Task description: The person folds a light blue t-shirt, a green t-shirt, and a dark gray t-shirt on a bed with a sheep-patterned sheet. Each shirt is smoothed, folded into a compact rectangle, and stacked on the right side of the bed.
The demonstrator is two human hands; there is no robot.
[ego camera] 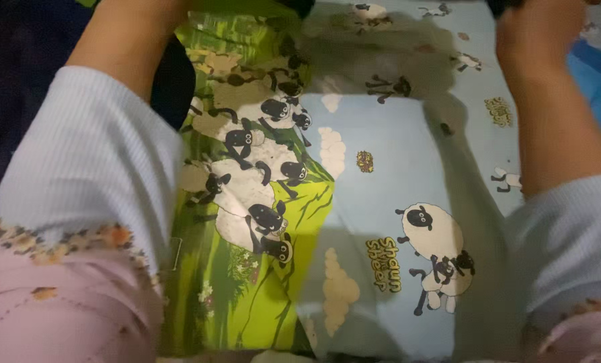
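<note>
A printed sheet [394,168], pale blue with a green band and cartoon sheep, lay spread flat below the person, covering most of the view. Both arms reached forward across it, apparently to keep the far edge taut. The right hand [539,33] was clenched at the upper edge, though what its grip closed on was cut off. The left hand lay out of view; only its forearm [129,40] showed.
</note>
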